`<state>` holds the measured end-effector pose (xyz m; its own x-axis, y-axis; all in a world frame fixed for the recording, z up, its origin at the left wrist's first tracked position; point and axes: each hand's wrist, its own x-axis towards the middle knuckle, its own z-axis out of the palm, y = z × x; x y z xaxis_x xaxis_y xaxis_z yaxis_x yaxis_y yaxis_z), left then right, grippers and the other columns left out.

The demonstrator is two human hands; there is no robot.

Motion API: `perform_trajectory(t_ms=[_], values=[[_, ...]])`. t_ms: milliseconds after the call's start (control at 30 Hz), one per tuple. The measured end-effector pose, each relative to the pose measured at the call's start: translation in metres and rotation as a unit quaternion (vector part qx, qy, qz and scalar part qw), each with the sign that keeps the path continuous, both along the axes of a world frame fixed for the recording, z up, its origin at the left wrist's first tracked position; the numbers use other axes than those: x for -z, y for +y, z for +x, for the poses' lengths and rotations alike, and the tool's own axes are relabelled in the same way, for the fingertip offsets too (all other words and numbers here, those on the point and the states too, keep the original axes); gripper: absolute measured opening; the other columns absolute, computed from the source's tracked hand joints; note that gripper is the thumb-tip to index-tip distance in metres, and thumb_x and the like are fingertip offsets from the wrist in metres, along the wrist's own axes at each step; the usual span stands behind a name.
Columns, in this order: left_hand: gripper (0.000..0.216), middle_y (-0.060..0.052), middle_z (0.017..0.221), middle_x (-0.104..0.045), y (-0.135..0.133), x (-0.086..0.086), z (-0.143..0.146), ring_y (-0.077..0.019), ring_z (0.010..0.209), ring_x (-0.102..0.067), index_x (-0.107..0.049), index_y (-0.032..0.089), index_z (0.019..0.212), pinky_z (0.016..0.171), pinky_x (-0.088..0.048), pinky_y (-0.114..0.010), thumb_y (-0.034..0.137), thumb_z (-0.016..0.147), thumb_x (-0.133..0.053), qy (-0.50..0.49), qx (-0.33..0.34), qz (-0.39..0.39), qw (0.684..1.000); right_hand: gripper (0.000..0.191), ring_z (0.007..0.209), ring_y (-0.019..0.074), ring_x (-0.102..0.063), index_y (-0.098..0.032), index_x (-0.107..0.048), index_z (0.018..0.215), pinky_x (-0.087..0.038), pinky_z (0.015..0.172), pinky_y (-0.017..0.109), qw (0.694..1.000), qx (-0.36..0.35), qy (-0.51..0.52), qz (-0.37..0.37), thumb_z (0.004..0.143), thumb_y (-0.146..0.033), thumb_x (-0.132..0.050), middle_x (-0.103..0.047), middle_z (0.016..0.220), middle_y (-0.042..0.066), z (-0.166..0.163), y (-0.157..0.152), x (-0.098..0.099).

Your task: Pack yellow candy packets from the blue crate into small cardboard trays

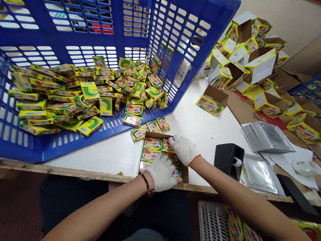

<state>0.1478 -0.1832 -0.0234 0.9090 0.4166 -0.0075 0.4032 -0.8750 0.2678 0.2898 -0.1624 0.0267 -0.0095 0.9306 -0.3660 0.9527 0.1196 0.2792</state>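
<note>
Close to the table's front edge sits an open cardboard display box (185,173), with rows of small yellow-green printed boxes (153,143) inside. My left hand (160,173), in a white knit glove, lies over the nearer small boxes with its fingers spread. At the display box's right rim is my right hand (183,148), also gloved, its fingers bent and closed around the rim near the back corner. Its fingertips are partly hidden. Just behind the display box, several loose small boxes (153,127) lie on the white tabletop (120,151).
A large blue crate (74,138), tipped toward me, holds a heap of small boxes (70,95). Empty display boxes (244,51) are piled at the right. Also there are a black tape dispenser (228,159) and clear plastic packs (267,136). Below stands a white basket (213,225).
</note>
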Motion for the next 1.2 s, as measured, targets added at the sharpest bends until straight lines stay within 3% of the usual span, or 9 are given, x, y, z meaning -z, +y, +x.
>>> perform_trajectory(t_ms=[267, 467, 633, 733, 867, 933, 1033, 1100, 1200], values=[[0.051, -0.013, 0.116, -0.070, -0.007, 0.008, 0.000, -0.0312, 0.113, -0.059, -0.073, 0.017, 0.107, 0.105, -0.034, -0.053, 0.058, 0.092, -0.045, -0.025, -0.014, 0.007, 1.000, 0.029, 0.106, 0.0253, -0.059, -0.018, -0.061, 0.119, -0.052, 0.080, 0.033, 0.999, -0.049, 0.004, -0.003, 0.097, -0.017, -0.042, -0.054, 0.129, 0.017, 0.006, -0.011, 0.019], [0.052, -0.013, 0.121, -0.069, -0.009, 0.008, 0.001, -0.0322, 0.116, -0.058, -0.072, 0.018, 0.110, 0.104, -0.035, -0.054, 0.059, 0.092, -0.044, -0.017, -0.027, -0.008, 0.999, 0.030, 0.100, 0.0267, -0.061, -0.018, -0.058, 0.122, -0.051, 0.081, 0.038, 0.999, -0.044, -0.002, 0.002, 0.099, -0.020, -0.038, -0.063, 0.110, 0.015, 0.004, -0.011, 0.027], [0.053, -0.014, 0.118, -0.069, -0.008, 0.005, 0.001, -0.0332, 0.117, -0.057, -0.073, 0.016, 0.104, 0.103, -0.037, -0.053, 0.059, 0.093, -0.043, -0.004, -0.022, -0.007, 1.000, 0.035, 0.104, 0.0258, -0.062, -0.016, -0.055, 0.128, -0.051, 0.079, 0.034, 1.000, -0.023, -0.012, -0.003, 0.096, -0.013, -0.040, -0.056, 0.124, 0.018, 0.006, -0.011, 0.022], [0.051, -0.014, 0.115, -0.070, -0.009, 0.002, 0.002, -0.0333, 0.115, -0.058, -0.073, 0.016, 0.102, 0.102, -0.038, -0.053, 0.058, 0.092, -0.045, -0.011, -0.020, -0.010, 1.000, 0.039, 0.103, 0.0244, -0.065, -0.021, -0.055, 0.129, -0.052, 0.077, 0.032, 0.999, 0.004, 0.003, -0.053, 0.094, -0.011, -0.042, -0.057, 0.124, 0.015, 0.003, -0.001, 0.016], [0.035, -0.010, 0.099, -0.070, 0.001, -0.012, -0.004, -0.0268, 0.097, -0.063, -0.071, 0.018, 0.090, 0.088, -0.046, -0.043, 0.047, 0.092, -0.050, -0.035, 0.002, -0.033, 0.999, 0.036, 0.101, 0.0248, -0.067, -0.021, -0.062, 0.125, -0.050, 0.078, 0.032, 0.993, 0.008, 0.043, -0.113, 0.093, -0.014, -0.046, -0.062, 0.120, 0.015, 0.003, 0.018, 0.004], [0.024, -0.008, 0.092, -0.067, 0.020, -0.023, -0.015, -0.0226, 0.087, -0.062, -0.067, 0.019, 0.088, 0.079, -0.047, -0.037, 0.035, 0.091, -0.049, -0.077, -0.038, -0.035, 0.996, 0.029, 0.099, 0.0244, -0.067, -0.020, -0.067, 0.117, -0.048, 0.077, 0.030, 0.987, 0.002, 0.075, -0.142, 0.092, -0.019, -0.051, -0.066, 0.114, 0.014, 0.004, 0.024, -0.001], [0.018, -0.009, 0.096, -0.064, 0.066, -0.031, -0.040, -0.0238, 0.091, -0.060, -0.064, 0.019, 0.095, 0.080, -0.046, -0.037, 0.020, 0.088, -0.047, -0.122, -0.244, 0.001, 0.962, 0.024, 0.095, 0.0221, -0.066, -0.022, -0.071, 0.108, -0.045, 0.075, 0.027, 0.981, 0.004, 0.125, -0.147, 0.090, -0.027, -0.056, -0.070, 0.107, 0.009, 0.006, 0.025, -0.005], [0.022, -0.012, 0.103, -0.063, 0.098, -0.025, -0.056, -0.0272, 0.095, -0.060, -0.063, 0.018, 0.102, 0.079, -0.046, -0.038, 0.018, 0.083, -0.051, -0.080, -0.342, 0.003, 0.936, 0.023, 0.094, 0.0202, -0.064, -0.023, -0.071, 0.106, -0.044, 0.075, 0.027, 0.981, 0.009, 0.160, -0.108, 0.090, -0.027, -0.054, -0.070, 0.107, 0.008, 0.007, 0.022, -0.005], [0.031, -0.015, 0.109, -0.063, 0.129, -0.001, -0.071, -0.0315, 0.100, -0.060, -0.063, 0.017, 0.108, 0.082, -0.047, -0.041, 0.023, 0.078, -0.060, -0.008, -0.317, -0.014, 0.948, 0.022, 0.089, 0.0176, -0.061, -0.023, -0.070, 0.101, -0.043, 0.076, 0.025, 0.969, 0.029, 0.242, -0.035, 0.090, -0.026, -0.051, -0.070, 0.102, 0.005, 0.007, 0.016, -0.002]])
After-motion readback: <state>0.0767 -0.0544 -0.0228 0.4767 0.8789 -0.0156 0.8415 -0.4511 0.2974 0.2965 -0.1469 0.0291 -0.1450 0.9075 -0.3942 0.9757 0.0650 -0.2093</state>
